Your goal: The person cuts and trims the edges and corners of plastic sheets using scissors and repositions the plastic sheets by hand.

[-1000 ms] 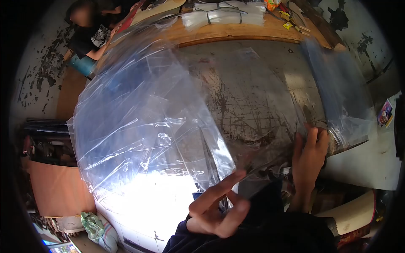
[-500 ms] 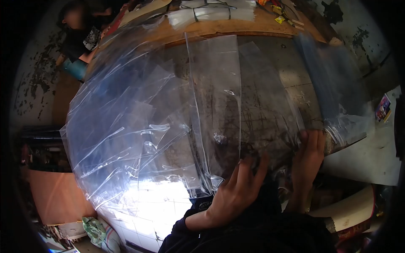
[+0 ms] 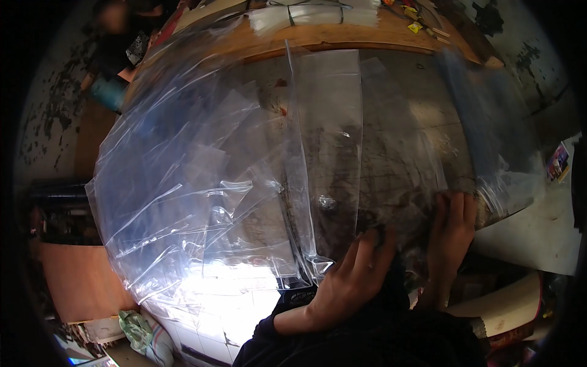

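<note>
A clear plastic sheet (image 3: 385,153) lies in front of me on the worktable. At its near edge, the bent fingers of my left hand (image 3: 358,266) are closed on the plastic; the fingertips are partly hidden. To the right, my right hand (image 3: 454,226) has its fingers curled over the same sheet close to its right side. A folded clear strip (image 3: 330,92) runs away from my left hand toward the far side. Further left, a large heap of creased clear plastic sheets (image 3: 165,183) spreads over the table and hangs past its near edge.
A bluish stack of plastic (image 3: 495,122) lies at the right. Beyond, a wooden ledge (image 3: 379,52) holds a tied bundle of plastic (image 3: 312,18). A person (image 3: 116,55) is at the far left. An orange-brown roll (image 3: 85,281) and a sack (image 3: 156,342) stand lower left.
The view has shifted slightly, so the table and plastic appear further right. Both hands stay at the near edge of the sheet with little movement. The person at far left has shifted slightly.
</note>
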Tool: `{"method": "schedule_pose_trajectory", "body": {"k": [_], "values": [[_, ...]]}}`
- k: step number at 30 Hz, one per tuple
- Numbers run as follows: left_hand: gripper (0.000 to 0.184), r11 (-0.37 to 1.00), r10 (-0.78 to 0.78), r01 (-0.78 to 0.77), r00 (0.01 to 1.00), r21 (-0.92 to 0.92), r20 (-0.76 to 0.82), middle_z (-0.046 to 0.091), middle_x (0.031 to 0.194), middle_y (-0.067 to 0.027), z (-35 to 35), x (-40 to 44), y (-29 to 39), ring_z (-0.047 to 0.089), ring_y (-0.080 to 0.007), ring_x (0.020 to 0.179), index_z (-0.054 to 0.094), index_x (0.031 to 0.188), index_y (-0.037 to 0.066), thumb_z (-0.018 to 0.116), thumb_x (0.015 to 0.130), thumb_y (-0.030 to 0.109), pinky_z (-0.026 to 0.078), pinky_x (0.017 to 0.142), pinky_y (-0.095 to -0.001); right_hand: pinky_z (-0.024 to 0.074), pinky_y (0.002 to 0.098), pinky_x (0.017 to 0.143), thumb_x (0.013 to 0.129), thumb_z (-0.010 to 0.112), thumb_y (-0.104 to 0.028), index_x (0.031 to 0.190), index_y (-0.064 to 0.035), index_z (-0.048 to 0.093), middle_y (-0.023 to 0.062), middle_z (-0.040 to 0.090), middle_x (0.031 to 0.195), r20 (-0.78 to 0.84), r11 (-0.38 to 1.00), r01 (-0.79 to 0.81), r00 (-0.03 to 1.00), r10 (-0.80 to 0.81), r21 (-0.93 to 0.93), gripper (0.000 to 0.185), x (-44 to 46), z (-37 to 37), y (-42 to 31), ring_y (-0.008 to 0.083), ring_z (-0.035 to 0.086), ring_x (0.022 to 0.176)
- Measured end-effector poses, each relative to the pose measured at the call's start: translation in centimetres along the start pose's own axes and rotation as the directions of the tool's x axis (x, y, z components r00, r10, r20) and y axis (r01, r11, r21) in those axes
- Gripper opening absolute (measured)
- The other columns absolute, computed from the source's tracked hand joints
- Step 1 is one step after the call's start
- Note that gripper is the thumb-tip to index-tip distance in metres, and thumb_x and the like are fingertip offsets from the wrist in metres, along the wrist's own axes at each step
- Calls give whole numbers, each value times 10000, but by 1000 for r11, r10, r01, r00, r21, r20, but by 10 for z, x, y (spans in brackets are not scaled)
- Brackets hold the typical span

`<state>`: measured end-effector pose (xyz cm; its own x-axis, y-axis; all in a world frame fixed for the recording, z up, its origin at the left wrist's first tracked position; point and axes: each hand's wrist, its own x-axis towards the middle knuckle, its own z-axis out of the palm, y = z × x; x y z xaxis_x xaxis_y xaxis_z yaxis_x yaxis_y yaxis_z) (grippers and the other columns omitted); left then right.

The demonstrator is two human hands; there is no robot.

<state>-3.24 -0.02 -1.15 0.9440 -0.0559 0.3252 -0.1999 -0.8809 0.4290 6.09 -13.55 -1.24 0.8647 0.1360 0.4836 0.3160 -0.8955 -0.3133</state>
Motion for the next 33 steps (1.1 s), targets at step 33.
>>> {"method": "schedule_pose_trajectory", "body": {"k": [33], "values": [[60,906,319,-416,794,-81,-517,555,659,-18,1,-17,-8,619,-133,642,605,677,39,620,620,50,506,533,-214,507,255,712,812,591,-27,1088,-17,567,127,658,914,714,596,-512,683,-154,618,277,-6,-10,-53,165,652,836]]}}
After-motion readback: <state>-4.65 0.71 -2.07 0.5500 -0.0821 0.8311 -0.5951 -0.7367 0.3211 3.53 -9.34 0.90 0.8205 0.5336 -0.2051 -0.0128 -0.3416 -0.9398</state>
